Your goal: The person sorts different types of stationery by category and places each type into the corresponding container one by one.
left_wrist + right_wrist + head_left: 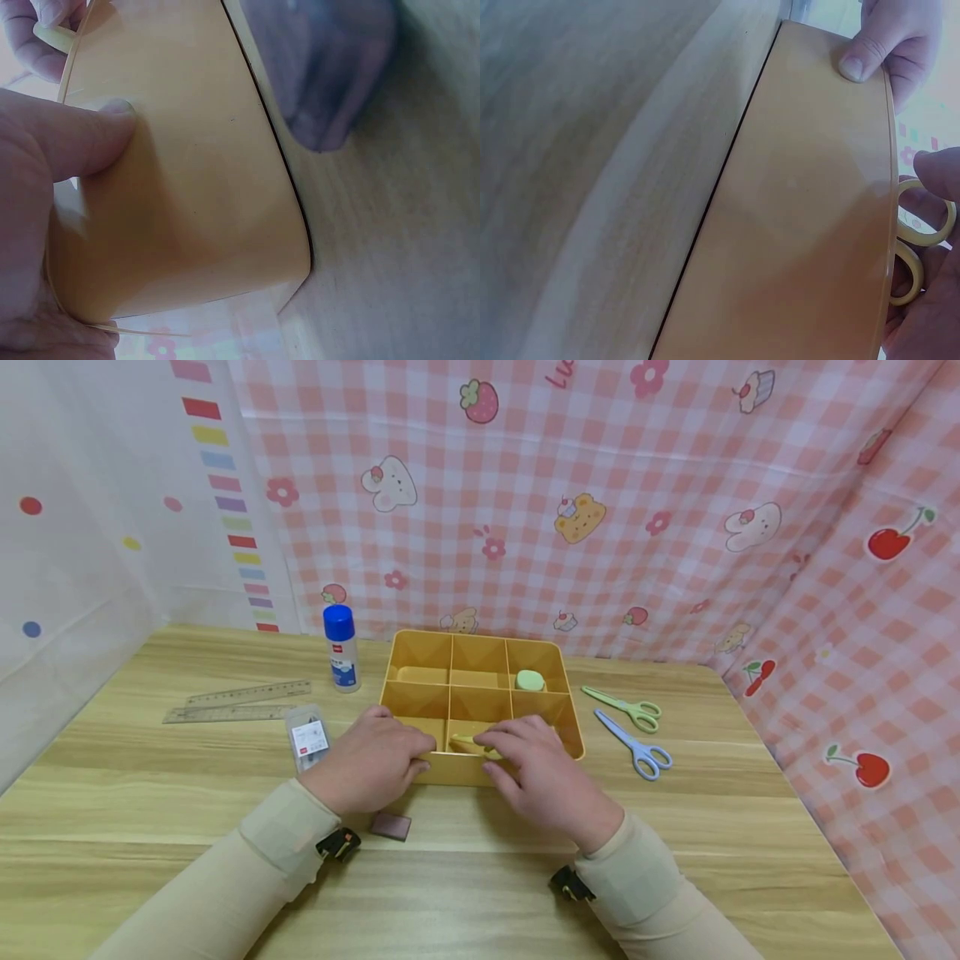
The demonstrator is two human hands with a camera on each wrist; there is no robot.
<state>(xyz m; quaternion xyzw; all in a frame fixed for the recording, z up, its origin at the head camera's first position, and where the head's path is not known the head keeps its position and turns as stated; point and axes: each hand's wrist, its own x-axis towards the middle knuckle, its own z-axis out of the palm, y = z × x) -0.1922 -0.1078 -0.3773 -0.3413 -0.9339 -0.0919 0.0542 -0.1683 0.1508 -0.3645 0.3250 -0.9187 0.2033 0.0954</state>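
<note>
A pair of yellow scissors (465,741) was at the front middle compartment of the yellow box (457,768), tip toward nine o'clock; whether it touched the compartment floor could not be told. The right hand (547,777) had its grip closed around the handle loops (926,240), which showed just over the front rim in the right wrist view. The left hand (375,756) held the box near its front corner at eight o'clock, its grip pinched over the wall, thumb flat on the outer face.

The box had six compartments in two rows. In the back one at one o'clock sat a pale green rounded piece (530,681).

Taking the box as the dial's centre, with twelve away from the person, a glue bottle (342,652) with a blue cap stood upright at ten. Two clear rulers (247,693) lay at nine, the clear case (306,737) between eight and nine, and a dull purple block (392,827) at seven. Green scissors (630,706) lay at three, blue scissors (637,749) just below them, all on the wooden desk (450,893). A pink checked cloth (517,585) hung behind.
</note>
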